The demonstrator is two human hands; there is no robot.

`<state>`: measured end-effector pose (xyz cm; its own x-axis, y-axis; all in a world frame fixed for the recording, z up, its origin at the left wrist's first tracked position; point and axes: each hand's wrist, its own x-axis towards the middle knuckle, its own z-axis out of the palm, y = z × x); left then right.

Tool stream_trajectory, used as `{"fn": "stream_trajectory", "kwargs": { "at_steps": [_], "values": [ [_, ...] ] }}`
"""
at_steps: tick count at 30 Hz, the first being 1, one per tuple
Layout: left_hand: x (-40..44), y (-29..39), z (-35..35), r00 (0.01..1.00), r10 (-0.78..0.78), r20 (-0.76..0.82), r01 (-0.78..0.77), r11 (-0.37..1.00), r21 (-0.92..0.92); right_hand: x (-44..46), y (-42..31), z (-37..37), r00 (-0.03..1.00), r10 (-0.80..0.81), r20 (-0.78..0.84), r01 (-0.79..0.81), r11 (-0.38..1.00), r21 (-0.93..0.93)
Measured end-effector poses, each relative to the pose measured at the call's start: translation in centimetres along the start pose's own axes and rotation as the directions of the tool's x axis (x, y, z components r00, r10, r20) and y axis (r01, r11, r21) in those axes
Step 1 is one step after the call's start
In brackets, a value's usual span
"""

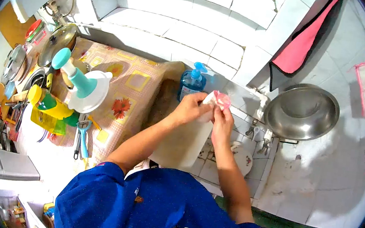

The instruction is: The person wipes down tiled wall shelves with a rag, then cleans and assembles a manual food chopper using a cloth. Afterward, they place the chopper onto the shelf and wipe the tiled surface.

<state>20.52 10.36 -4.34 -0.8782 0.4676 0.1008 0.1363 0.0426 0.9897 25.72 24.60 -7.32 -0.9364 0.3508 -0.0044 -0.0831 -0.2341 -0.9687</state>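
A small white and pink item (210, 100), perhaps a cloth or a soft packet, is held up between my two hands over the tiled sink. My left hand (188, 109) grips its left side with bent fingers. At its lower right, my right hand (222, 122) pinches it with the fingertips. Just behind my left hand stands a blue pump bottle (192, 81). Below the hands are a pale board or tray (179, 145) and, in the sink, a white round dish (242, 159) partly hidden by my right forearm.
Metal taps (265, 143) stand at the sink's right edge, beside a large steel basin (302, 112). A pink cloth (297, 50) hangs above. On the left, a patterned tablecloth (137, 95) bears a turquoise-handled white item (90, 90), a yellow-green bottle (50, 104) and a peeler (83, 136).
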Motion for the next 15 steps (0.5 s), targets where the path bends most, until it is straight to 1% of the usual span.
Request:
{"fn": "stream_trajectory", "kwargs": {
  "at_steps": [1,2,4,5,6,7,9,10,11,12,13,14,15],
  "values": [
    [-0.5,-0.9,0.3,0.999,-0.036,-0.006,0.035,0.997,-0.069,-0.9,0.1,-0.4,0.999,-0.03,0.019,0.032,0.995,-0.097],
    [-1.0,-1.8,0.5,0.999,-0.034,-0.006,0.034,0.997,-0.063,-1.7,0.3,-0.7,0.999,-0.032,0.02,0.034,0.995,-0.091],
    [-2.4,-3.2,0.7,0.976,-0.215,0.043,0.217,0.921,-0.323,-3.4,1.1,-1.6,0.996,-0.054,0.076,0.067,0.98,-0.187],
    [-3.2,-3.7,1.2,0.976,-0.215,0.043,0.217,0.924,-0.314,-4.2,1.6,-2.0,0.992,-0.066,0.105,0.089,0.969,-0.231],
    [-4.1,-4.1,2.0,0.968,-0.244,0.052,0.246,0.902,-0.354,-4.8,2.0,-2.5,0.987,-0.095,0.13,0.13,0.946,-0.298],
    [-4.9,-4.6,2.5,0.961,-0.272,0.059,0.273,0.878,-0.393,-5.7,1.7,-2.6,0.971,-0.14,0.195,0.181,0.96,-0.212],
    [-6.4,-5.0,3.1,0.935,-0.311,0.169,0.344,0.911,-0.226,-7.1,1.6,-3.5,0.95,-0.142,0.279,0.202,0.959,-0.199],
    [-7.5,-4.7,3.4,0.949,-0.283,0.135,0.308,0.922,-0.234,-7.6,2.1,-3.9,0.937,-0.149,0.315,0.189,0.977,-0.098],
    [-8.4,-4.5,4.0,0.961,-0.255,0.105,0.273,0.931,-0.241,-7.8,2.7,-4.9,0.939,-0.152,0.31,0.19,0.977,-0.094],
    [-9.3,-4.4,4.6,0.96,-0.257,0.114,0.278,0.931,-0.238,-8.1,3.5,-5.9,0.96,-0.053,0.277,0.118,0.967,-0.225],
    [-10.2,-4.4,5.1,0.963,-0.27,0.016,0.264,0.926,-0.272,-8.6,4.1,-6.9,0.973,0.044,0.226,0.039,0.936,-0.35],
    [-10.9,-4.3,5.4,0.956,-0.281,-0.086,0.243,0.921,-0.303,-8.9,4.6,-7.8,0.977,-0.004,0.213,0.086,0.922,-0.377],
    [-11.3,-4.7,5.3,0.956,-0.281,-0.081,0.245,0.922,-0.301,-9.4,4.4,-8.4,0.978,-0.006,0.208,0.085,0.923,-0.376]
  ]
}}
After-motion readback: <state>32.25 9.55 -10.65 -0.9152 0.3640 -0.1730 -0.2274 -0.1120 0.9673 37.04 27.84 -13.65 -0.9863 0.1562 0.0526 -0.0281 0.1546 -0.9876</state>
